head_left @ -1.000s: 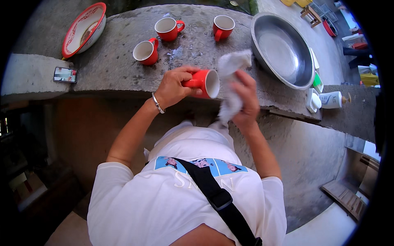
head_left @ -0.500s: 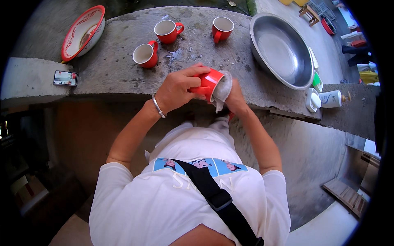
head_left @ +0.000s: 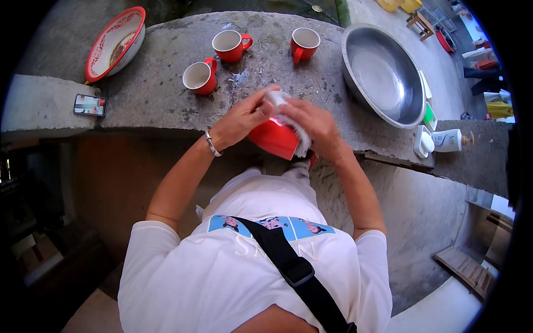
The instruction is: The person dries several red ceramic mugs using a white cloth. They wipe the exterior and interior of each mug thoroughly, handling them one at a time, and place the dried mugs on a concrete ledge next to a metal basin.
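A red mug [head_left: 274, 139] is held in front of the slab's near edge, tilted with its mouth toward the lower right. My left hand [head_left: 242, 118] grips it from the left, and a silver bangle circles that wrist. On the mug's upper right side, my right hand [head_left: 317, 125] presses a pale cloth [head_left: 303, 140], fingers closed over it. Part of the cloth hangs out by the mug's rim. The mug's handle is hidden. Farther back stand three upright red mugs with white insides: one [head_left: 201, 78] nearest, another [head_left: 230, 46] behind it, and one [head_left: 305, 44] to the right.
A large grey metal basin [head_left: 383, 75] stands on the concrete slab [head_left: 166, 61] at the right. Beside it are a green-bristled brush [head_left: 429, 115], a white soap dish [head_left: 424, 142] and a white pump bottle [head_left: 447, 140]. At left lie a red-rimmed enamel basin [head_left: 115, 45] and a phone [head_left: 89, 105].
My right hand has moved the cloth from inside the mug's mouth up over its outside. The mug has turned, its mouth now lower. The things on the slab stay put.
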Demonstrator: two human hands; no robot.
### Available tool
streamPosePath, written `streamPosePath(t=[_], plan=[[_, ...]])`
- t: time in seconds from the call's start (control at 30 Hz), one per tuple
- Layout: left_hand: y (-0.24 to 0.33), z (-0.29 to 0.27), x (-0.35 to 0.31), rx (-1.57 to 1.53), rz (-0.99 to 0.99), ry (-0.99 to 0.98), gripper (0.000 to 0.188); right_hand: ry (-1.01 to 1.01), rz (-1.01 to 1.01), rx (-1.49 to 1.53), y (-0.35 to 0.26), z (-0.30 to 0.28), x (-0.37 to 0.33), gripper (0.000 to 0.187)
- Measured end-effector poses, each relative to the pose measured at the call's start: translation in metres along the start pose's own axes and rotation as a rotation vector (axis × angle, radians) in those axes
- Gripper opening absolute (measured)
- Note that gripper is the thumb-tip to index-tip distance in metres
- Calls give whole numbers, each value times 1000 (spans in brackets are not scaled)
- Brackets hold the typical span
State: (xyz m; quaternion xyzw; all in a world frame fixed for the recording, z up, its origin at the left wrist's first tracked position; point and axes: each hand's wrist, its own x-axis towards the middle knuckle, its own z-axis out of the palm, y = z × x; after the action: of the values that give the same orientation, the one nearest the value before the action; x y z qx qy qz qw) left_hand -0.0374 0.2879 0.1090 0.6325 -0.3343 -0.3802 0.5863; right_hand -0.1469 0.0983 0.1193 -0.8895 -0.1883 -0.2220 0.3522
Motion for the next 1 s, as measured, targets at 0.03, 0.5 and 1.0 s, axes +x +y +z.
streamPosePath(t=[0.03, 0.5, 1.0], plan=[[-4, 0, 2, 31, 1, -28, 77, -39, -45, -45, -4, 0, 4, 45], [2, 24, -9, -155, -338, 51, 74, 47, 123, -77, -2, 18, -10, 39], [-32, 38, 2, 352, 383, 714, 65, 204, 1287, 1082, -12, 44, -16, 24]])
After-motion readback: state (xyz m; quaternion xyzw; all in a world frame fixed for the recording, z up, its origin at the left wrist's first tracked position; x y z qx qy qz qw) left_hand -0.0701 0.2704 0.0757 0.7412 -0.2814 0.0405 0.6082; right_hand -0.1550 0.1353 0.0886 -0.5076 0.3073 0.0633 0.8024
